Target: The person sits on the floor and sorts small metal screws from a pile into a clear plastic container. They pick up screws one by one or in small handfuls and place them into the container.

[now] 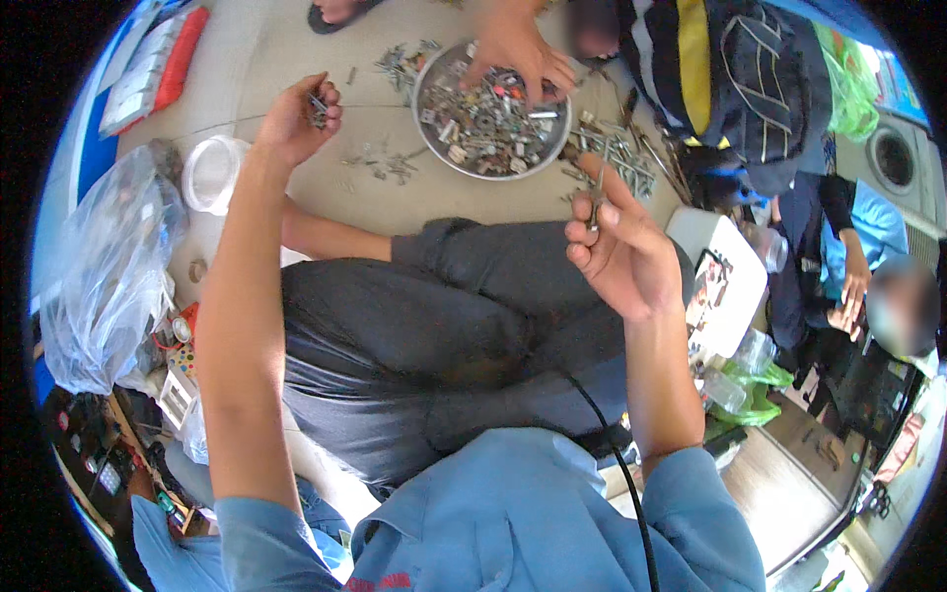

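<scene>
My left hand (pixel 301 120) is raised to the left of a round metal bowl, its fingers curled around several small screws (pixel 318 111). Nearer to me, to the right of the bowl, my right hand (pixel 629 252) is turned palm up. Between its thumb and fingers it grips a screw (pixel 594 209), with a thin pointed end sticking up. The metal bowl (pixel 491 177) is heaped with mixed small hardware (pixel 488 123). Another person's hand (pixel 520 61) reaches into it from the far side, fingers spread over the pieces.
Loose screws (pixel 623 163) lie right of the bowl, with smaller piles (pixel 387 166) on its left. A white plastic tub (pixel 212 176) and clear plastic bags (pixel 109 266) stand at left. At right are a dark backpack (pixel 760 89), a white box (pixel 735 296) and another seated person (pixel 873 232).
</scene>
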The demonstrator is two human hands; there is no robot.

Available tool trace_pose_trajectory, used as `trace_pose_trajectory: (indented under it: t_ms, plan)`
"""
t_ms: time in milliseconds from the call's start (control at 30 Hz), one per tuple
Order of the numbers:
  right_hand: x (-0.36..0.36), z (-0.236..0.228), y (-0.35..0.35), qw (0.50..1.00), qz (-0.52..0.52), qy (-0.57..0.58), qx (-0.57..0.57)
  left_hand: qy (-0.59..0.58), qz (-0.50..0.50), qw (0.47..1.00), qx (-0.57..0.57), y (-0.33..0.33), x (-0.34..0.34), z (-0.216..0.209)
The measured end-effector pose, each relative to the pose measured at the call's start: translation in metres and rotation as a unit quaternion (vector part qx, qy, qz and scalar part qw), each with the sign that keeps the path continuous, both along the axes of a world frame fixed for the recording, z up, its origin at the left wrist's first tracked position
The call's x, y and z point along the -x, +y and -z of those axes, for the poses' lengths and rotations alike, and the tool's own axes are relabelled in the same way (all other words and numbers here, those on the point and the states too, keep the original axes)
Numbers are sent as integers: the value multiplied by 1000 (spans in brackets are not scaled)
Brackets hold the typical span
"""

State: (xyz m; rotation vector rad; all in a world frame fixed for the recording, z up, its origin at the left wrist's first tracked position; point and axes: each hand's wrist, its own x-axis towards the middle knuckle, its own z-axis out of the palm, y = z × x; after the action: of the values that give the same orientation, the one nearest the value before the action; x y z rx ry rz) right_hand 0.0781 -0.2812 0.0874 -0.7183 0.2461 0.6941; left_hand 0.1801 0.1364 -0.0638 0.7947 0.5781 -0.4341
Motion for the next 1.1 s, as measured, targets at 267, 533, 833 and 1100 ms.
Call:
trace_pose_trajectory:
  t_ms: [267,533,833,1100]
  plan:
    - [-125,60,146,944,-155,-203,207,-32,-69,997,-33,-2,4,-29]
    - [-265,147,224,446,-101,-502,734,-122,-126,983,-55,-1,12,-53]
    - [-139,158,253,371,-385,-726,433,-129,-155,979,-30,7,27,-99]
    - [-157,148,250,324,-393,-718,474,-142,-168,975,-26,19,30,-96]
